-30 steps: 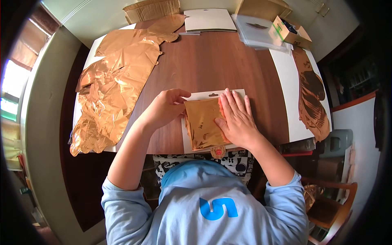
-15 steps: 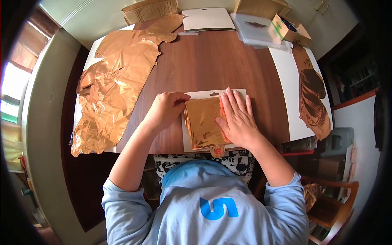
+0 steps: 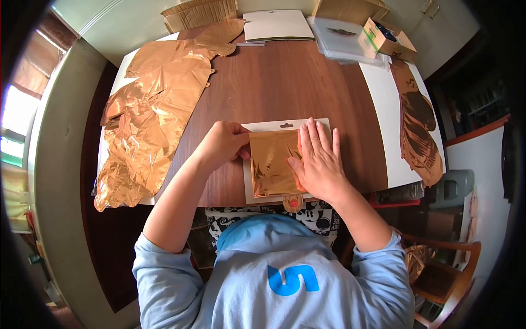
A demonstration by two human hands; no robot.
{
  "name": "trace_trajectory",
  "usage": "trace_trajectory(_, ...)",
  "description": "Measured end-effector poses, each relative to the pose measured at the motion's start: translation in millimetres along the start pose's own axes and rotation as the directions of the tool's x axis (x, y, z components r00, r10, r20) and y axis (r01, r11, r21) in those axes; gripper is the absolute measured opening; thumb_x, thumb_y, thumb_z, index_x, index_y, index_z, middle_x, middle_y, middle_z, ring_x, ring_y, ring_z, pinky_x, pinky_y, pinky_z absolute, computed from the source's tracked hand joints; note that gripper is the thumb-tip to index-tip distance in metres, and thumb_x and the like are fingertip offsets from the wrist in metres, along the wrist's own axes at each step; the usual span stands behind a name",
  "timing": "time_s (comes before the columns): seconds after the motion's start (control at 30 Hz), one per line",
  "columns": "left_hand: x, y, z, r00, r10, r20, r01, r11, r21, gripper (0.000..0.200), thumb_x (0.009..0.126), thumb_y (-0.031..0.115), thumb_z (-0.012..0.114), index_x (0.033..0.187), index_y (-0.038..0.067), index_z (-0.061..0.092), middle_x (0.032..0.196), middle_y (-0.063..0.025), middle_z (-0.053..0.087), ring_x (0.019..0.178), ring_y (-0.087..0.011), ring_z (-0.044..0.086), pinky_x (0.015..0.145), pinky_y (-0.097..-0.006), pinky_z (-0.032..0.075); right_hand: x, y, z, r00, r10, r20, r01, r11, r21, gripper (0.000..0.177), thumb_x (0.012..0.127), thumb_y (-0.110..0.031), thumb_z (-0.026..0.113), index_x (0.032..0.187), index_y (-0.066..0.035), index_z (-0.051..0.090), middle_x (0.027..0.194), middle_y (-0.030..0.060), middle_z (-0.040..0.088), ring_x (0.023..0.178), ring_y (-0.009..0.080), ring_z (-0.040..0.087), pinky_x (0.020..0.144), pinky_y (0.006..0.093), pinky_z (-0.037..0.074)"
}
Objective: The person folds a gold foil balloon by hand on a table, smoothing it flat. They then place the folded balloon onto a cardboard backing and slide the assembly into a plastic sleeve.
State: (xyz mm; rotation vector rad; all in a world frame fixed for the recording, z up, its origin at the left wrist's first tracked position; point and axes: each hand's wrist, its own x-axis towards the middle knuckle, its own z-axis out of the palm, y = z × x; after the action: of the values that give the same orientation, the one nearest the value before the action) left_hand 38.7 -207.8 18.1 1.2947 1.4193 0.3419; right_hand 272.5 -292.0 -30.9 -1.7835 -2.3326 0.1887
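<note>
A folded gold foil packet point(image 3: 271, 164) lies on a white card point(image 3: 262, 126) with a hanger slot at its top, near the table's front edge. My right hand point(image 3: 319, 162) rests flat with fingers stretched over the packet's right edge and the card. At the packet's upper left edge, my left hand point(image 3: 226, 143) is closed, its fingertips pinching the foil's edge; the tips are partly hidden. A small foil tab with a red mark point(image 3: 293, 203) sticks out below the packet.
Large crumpled gold foil sheets point(image 3: 153, 109) cover the table's left side. More foil point(image 3: 419, 126) lies at the right on white board. At the back are white cards point(image 3: 278, 26), clear plastic sleeves point(image 3: 337, 41) and a small cardboard box point(image 3: 402, 46).
My left hand has shifted slightly down along the packet's left edge, which now lies straighter and smoother. My right hand stays flat in nearly the same place.
</note>
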Motion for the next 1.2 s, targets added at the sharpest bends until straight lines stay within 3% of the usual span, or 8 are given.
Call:
trace_trajectory(0.33, 2, -9, 0, 0.989, -0.118, 0.09, 0.139, 0.948, -0.286, 0.022, 0.096, 0.019, 0.059, 0.099, -0.001, 0.068, 0.08, -0.0061, 0.068, 0.06, -0.0098, 0.06, 0.047, -0.0224, 0.042, 2, 1, 1, 1.0, 0.018, 0.0, -0.018, 1.0, 0.004, 0.079, 0.1, -0.044, 0.048, 0.153, 0.008, 0.021, 0.161, 0.0273, 0.018, 0.151, 0.0395, 0.015, 0.12, 0.0598, 0.003)
trace_trajectory(0.43, -2, -4, -5, 0.97, -0.144, 0.195, 0.229, 0.808, -0.542, 0.025, 0.096, 0.021, 0.06, 0.098, -0.002, 0.068, 0.077, -0.0055, 0.067, 0.059, -0.0102, 0.061, 0.047, -0.0231, 0.043, 3, 2, 1, 1.0, 0.018, -0.008, -0.018, 1.0, 0.0, 0.079, 0.099, -0.044, 0.048, 0.153, 0.008, 0.021, 0.16, 0.0274, 0.019, 0.151, 0.0397, 0.015, 0.12, 0.0599, 0.003)
trace_trajectory(0.53, -7, -2, 9, 0.997, -0.073, 0.025, 0.076, 0.983, -0.165, 0.027, 0.098, 0.023, 0.061, 0.101, -0.003, 0.068, 0.08, -0.0062, 0.068, 0.055, -0.0098, 0.06, 0.048, -0.0234, 0.046, 2, 3, 1, 1.0, 0.016, -0.009, -0.016, 1.0, -0.002, 0.079, 0.099, -0.044, 0.049, 0.153, 0.007, 0.021, 0.16, 0.0275, 0.019, 0.151, 0.0398, 0.015, 0.12, 0.0601, 0.004)
trace_trajectory(0.63, -7, -5, 12, 0.999, -0.043, 0.029, 0.044, 0.998, -0.052, 0.028, 0.099, 0.025, 0.061, 0.099, -0.002, 0.068, 0.081, -0.0067, 0.068, 0.056, -0.0094, 0.061, 0.049, -0.0228, 0.047, 2, 2, 2, 1.0, 0.017, -0.011, -0.017, 1.0, -0.002, 0.079, 0.1, -0.044, 0.049, 0.153, 0.007, 0.021, 0.16, 0.0276, 0.019, 0.151, 0.0398, 0.016, 0.119, 0.0603, 0.004)
trace_trajectory(0.83, -7, -3, 15, 0.995, -0.088, 0.05, 0.098, 0.967, -0.236, 0.028, 0.1, 0.024, 0.058, 0.092, -0.002, 0.066, 0.072, -0.0039, 0.065, 0.054, -0.0083, 0.06, 0.05, -0.0231, 0.049, 3, 4, -3, 1.0, 0.03, 0.008, -0.03, 0.999, 0.021, 0.079, 0.1, -0.044, 0.049, 0.153, 0.007, 0.022, 0.16, 0.0268, 0.02, 0.151, 0.0397, 0.016, 0.12, 0.0598, 0.004)
trace_trajectory(0.93, -1, -12, 18, 0.995, -0.075, 0.064, 0.086, 0.975, -0.207, 0.029, 0.101, 0.024, 0.056, 0.091, -0.002, 0.064, 0.067, -0.003, 0.062, 0.053, -0.0088, 0.059, 0.05, -0.025, 0.051, 2, 5, -4, 1.0, 0.022, 0.012, -0.022, 1.0, 0.018, 0.078, 0.1, -0.045, 0.049, 0.153, 0.007, 0.022, 0.16, 0.0266, 0.02, 0.151, 0.0396, 0.016, 0.12, 0.0596, 0.004)
trace_trajectory(1.13, 2, -6, 11, 0.995, -0.034, 0.095, 0.015, 0.981, 0.195, 0.037, 0.102, 0.026, 0.051, 0.081, -0.001, 0.064, 0.066, -0.0085, 0.065, 0.057, -0.0175, 0.065, 0.051, -0.0308, 0.054, 1, 5, 2, 1.0, 0.008, -0.008, -0.008, 1.0, 0.001, 0.078, 0.1, -0.045, 0.048, 0.153, 0.006, 0.022, 0.161, 0.026, 0.019, 0.151, 0.0396, 0.015, 0.12, 0.0598, 0.004)
trace_trajectory(1.2, 0, 5, 9, 0.996, -0.028, 0.086, -0.016, 0.881, 0.472, 0.039, 0.101, 0.029, 0.053, 0.077, 0.0, 0.064, 0.064, -0.0106, 0.065, 0.055, -0.0232, 0.066, 0.052, -0.0357, 0.054, 2, 3, 1, 1.0, 0.02, 0.0, -0.02, 1.0, 0.007, 0.078, 0.1, -0.045, 0.047, 0.153, 0.006, 0.022, 0.161, 0.0257, 0.018, 0.151, 0.0394, 0.014, 0.12, 0.0599, 0.004)
